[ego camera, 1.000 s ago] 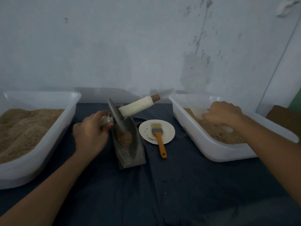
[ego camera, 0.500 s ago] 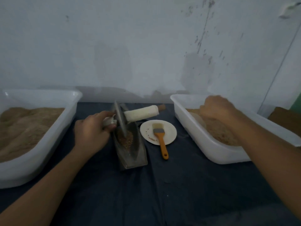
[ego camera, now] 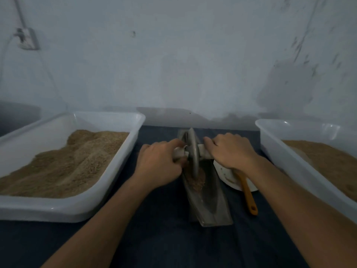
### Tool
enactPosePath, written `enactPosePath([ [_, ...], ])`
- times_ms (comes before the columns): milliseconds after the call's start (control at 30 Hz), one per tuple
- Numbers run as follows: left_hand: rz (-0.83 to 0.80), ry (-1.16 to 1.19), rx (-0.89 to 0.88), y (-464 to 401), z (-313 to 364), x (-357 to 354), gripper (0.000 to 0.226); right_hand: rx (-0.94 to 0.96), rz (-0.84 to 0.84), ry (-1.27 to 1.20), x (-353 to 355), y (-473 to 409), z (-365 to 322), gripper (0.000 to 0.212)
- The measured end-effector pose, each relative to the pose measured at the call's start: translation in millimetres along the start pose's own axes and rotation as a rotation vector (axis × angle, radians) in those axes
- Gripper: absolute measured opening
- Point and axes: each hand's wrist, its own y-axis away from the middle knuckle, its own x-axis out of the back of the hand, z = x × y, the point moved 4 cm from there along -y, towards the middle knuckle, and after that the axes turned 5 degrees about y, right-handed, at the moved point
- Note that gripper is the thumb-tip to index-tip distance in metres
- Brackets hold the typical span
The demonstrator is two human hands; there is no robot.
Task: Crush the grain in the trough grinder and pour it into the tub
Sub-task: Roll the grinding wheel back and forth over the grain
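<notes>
Left hand (ego camera: pixel 158 165) curled round left handle of wheel (ego camera: pixel 193 151); right hand (ego camera: pixel 229 151) curled round right handle. Wheel stood upright in trough (ego camera: pixel 210 206) at tabletop (ego camera: pixel 173 244) centre, on grain (ego camera: pixel 196 180). Left tub (ego camera: pixel 77 209), right tub (ego camera: pixel 274 144) flanked trough. Brush (ego camera: pixel 248 196) lay on plate (ego camera: pixel 222 171), just right of trough.

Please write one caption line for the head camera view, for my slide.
Both hands, left hand and right hand, grip the wheel handles over grain in the trough grinder, between two tubs.
</notes>
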Motion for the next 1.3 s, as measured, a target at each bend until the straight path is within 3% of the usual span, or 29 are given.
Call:
enactPosePath([
  [100, -0.049, -0.046, -0.03, -5, 3, -4, 0.041, -0.006, 0.005, -0.002, -6, -2, 5, 0.063],
  [233, 0.023, -0.097, -0.095, -7, 6, -5, 0.041, -0.058, 0.062, -0.098, -6, 10, 7, 0.058],
  [667, -0.008, 0.045, -0.089, -14, 12, -22, 0.03, -0.205, 0.182, -0.045, 5, 24, 10, 0.058],
  [833, 0.033, -0.095, -0.119, -10, 15, -22, 0.043, -0.135, 0.228, -0.061, -3, 10, 16, 0.057],
  [967, -0.083, -0.016, -0.033, -22, 15, -17, 0.05, -0.123, 0.267, -0.06, -8, 11, 17, 0.055],
  [1067, -0.108, -0.256, 0.018, -29, 14, -11, 0.023, -0.069, 0.359, 0.012, 0, 25, 7, 0.056],
  [1133, -0.154, -0.384, 0.063, -22, 19, -4, 0.019, -0.027, 0.366, 0.039, 6, 42, 1, 0.053],
  [1300, -0.272, -0.701, -0.171, -4, 29, 0, 0.018, 0.058, 0.463, 0.018, 10, 82, 3, 0.045],
])
